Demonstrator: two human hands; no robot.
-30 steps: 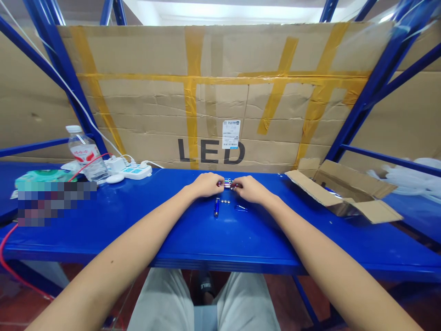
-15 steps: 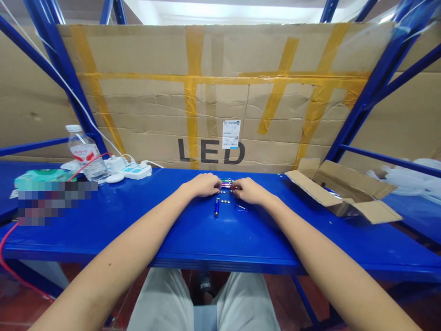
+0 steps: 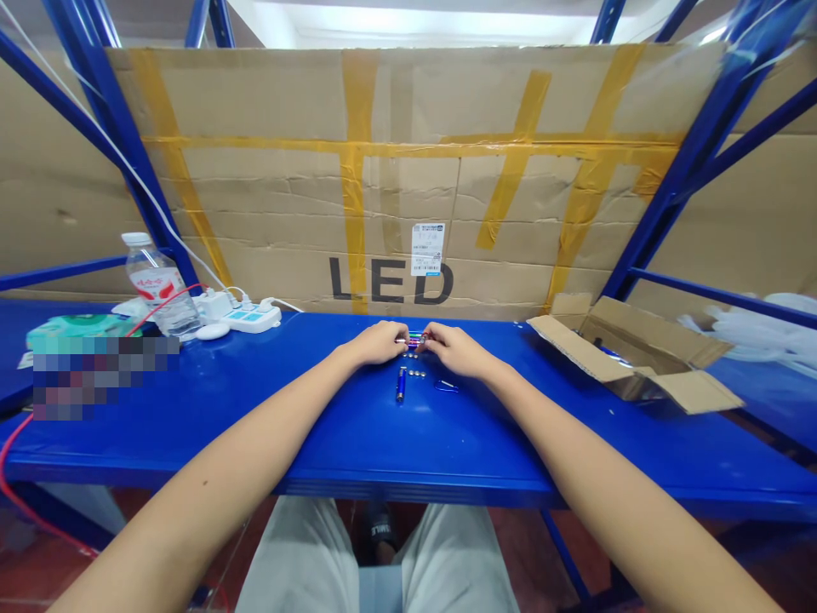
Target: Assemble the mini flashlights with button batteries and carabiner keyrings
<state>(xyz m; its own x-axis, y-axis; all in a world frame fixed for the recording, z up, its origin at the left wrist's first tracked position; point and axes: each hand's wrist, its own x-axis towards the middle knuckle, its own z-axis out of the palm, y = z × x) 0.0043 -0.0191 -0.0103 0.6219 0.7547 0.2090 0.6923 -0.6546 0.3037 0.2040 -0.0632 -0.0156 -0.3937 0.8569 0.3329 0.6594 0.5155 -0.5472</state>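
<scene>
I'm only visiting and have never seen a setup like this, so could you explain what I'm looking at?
There is no machine here: these are a person's own bare left hand and right hand. One camera, worn on the head, looks forward and down at them. On the blue table, just this side of the hands, lie small round silvery pieces, a blue cylinder and a blue clip. A bottle is to the left, an open cardboard box to the right. Both hands are at small, shiny coloured tubes; what exactly each hand grips is too small to tell.
</scene>
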